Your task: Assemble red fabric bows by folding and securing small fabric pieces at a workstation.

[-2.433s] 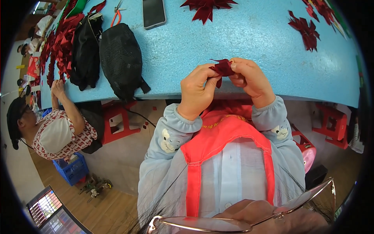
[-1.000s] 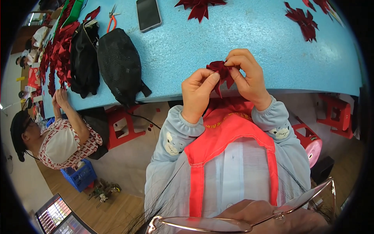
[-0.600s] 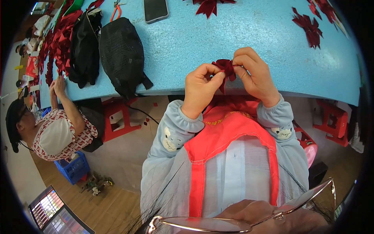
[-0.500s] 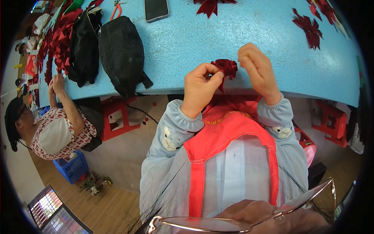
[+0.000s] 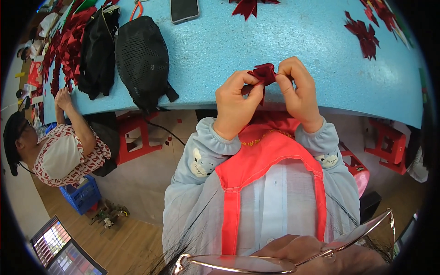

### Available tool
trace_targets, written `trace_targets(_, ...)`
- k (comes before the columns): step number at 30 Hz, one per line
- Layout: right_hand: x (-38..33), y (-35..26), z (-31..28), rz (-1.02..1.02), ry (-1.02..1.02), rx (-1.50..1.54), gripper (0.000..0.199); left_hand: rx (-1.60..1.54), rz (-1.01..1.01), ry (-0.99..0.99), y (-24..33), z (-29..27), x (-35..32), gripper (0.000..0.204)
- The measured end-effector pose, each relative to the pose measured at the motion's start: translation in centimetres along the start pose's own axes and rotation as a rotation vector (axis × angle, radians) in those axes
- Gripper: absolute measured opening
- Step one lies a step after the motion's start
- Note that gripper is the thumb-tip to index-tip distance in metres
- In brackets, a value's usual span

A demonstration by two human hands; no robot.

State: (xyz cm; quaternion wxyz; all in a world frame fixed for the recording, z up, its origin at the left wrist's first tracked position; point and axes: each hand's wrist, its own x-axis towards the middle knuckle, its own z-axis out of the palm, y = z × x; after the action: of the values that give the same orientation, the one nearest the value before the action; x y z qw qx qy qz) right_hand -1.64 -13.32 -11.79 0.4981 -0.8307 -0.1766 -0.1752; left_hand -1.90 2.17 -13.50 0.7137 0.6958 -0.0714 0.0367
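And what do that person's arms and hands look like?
Both arms have pale blue sleeves with gathered, stretchy-looking cuffs at the wrists. Each sleeve has a whitish cartoon picture near the cuff. The left hand and right hand wear no gloves.

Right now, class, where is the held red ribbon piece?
In the head view, the ribbon piece is above and right of centre, between the left hand and right hand, near the front edge of the blue table.
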Motion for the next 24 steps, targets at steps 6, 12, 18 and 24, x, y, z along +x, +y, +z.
trace_targets(6,0.2,-0.3,0.6,0.344,-0.058,0.348,0.006,-0.206,-0.222,-0.041,-0.3,-0.6,0.1,0.004)
trace_targets(12,0.3,0.5,0.0,0.205,-0.038,0.094,0.010,-0.293,-0.350,-0.160,-0.3,-1.0,0.3,0.006)
trace_targets(18,0.1,0.8,-0.5,0.747,-0.173,0.577,0.007,-0.370,-0.404,-0.144,0.0,-0.7,0.4,0.005)
trace_targets(24,-0.3,1.5,0.1,0.518,-0.057,0.678,0.009,-0.347,-0.275,-0.072,0.0,-0.2,0.0,0.008)
